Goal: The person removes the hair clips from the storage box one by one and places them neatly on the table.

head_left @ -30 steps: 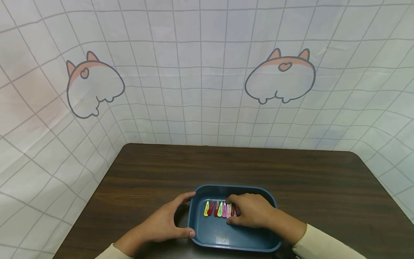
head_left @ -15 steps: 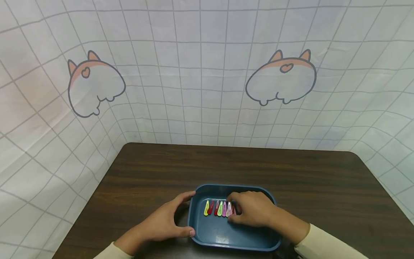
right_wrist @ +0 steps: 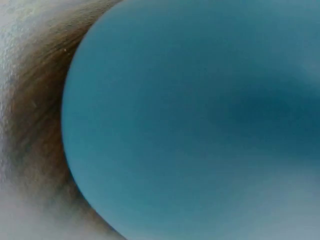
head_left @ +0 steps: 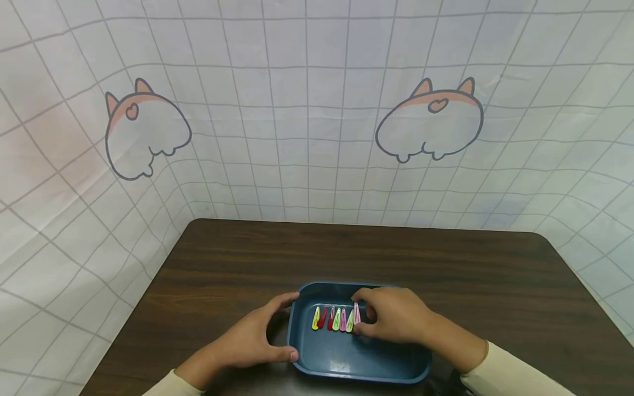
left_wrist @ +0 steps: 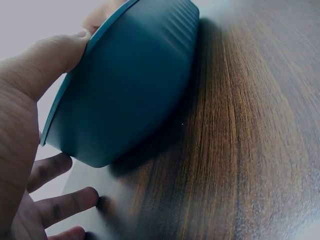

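A dark blue tray (head_left: 346,286) sits near the front edge of a dark wood table (head_left: 346,253). Inside it lies a row of small hair clips (head_left: 331,318) in yellow, red, green and pink. My left hand (head_left: 287,328) grips the tray's left end, thumb on the near rim and fingers at the far corner. In the left wrist view its thumb (left_wrist: 45,65) rests on the tray's rim above the outer wall (left_wrist: 135,85). My right hand (head_left: 358,315) is inside the tray and pinches a pink clip (head_left: 356,311) at the row's right end. The right wrist view is a blur of blue tray (right_wrist: 200,125).
A white gridded cloth with cartoon animal prints (head_left: 430,118) hangs behind and beside the table. The bare tabletop (left_wrist: 250,125) stretches beyond the tray to the rounded far corners.
My right hand has shifted slightly right and back, taking the pink clip up at the row's end and uncovering another clip. My left hand and the tray have stayed put.
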Available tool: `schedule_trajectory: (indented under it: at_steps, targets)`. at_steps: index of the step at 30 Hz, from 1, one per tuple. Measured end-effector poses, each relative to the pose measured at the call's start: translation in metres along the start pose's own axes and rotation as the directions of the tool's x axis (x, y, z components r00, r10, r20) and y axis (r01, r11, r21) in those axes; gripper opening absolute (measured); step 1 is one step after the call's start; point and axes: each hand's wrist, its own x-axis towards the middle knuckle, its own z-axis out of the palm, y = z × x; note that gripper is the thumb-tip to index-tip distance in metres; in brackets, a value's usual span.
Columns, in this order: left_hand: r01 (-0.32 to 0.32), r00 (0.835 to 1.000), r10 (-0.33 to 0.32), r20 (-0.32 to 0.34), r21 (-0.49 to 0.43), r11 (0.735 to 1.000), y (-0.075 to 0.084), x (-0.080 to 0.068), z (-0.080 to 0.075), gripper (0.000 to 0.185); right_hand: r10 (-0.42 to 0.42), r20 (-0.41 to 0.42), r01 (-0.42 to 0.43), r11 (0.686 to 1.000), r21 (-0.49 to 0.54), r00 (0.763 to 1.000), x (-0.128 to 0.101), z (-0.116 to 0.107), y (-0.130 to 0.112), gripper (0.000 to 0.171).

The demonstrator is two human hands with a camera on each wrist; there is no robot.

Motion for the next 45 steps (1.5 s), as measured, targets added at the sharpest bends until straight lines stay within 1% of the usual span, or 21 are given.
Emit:
schedule_trajectory:
  at_steps: [6,10,18,24,33,38,45]
  targets:
    - [0.005,1.000,-0.005,0.006,-0.006,1.000,0.000,0.000,0.001,0.098,-0.003,-0.034,0.002,1.000,-0.005,0.999,-0.005,-0.005,0.002,0.052]
    - [0.010,1.000,-0.010,0.008,-0.011,1.000,-0.001,0.000,0.001,0.099,0.004,-0.044,-0.003,1.000,0.018,0.999,-0.008,-0.010,0.003,0.052]
    - [-0.024,1.000,0.024,0.002,-0.002,1.000,-0.003,-0.001,0.002,0.100,0.019,-0.063,-0.016,0.999,0.048,0.998,-0.014,-0.015,0.009,0.052]
    - [-0.027,1.000,0.027,0.002,-0.008,1.000,-0.003,0.000,0.002,0.100,0.026,-0.085,-0.021,0.998,0.065,0.996,-0.019,-0.019,0.015,0.051]
    - [-0.006,1.000,0.006,0.008,-0.007,1.000,-0.002,0.001,0.002,0.099,0.020,-0.137,-0.009,0.997,0.082,0.990,-0.029,-0.028,0.026,0.051]
    - [0.000,1.000,0.000,0.011,0.005,1.000,0.000,0.002,0.002,0.099,0.044,-0.134,-0.028,0.992,0.120,0.990,-0.033,-0.033,0.032,0.052]
    - [-0.002,1.000,0.002,0.005,-0.002,1.000,0.001,0.001,0.001,0.098,0.078,-0.126,-0.058,0.986,0.156,0.989,-0.036,-0.038,0.036,0.055]
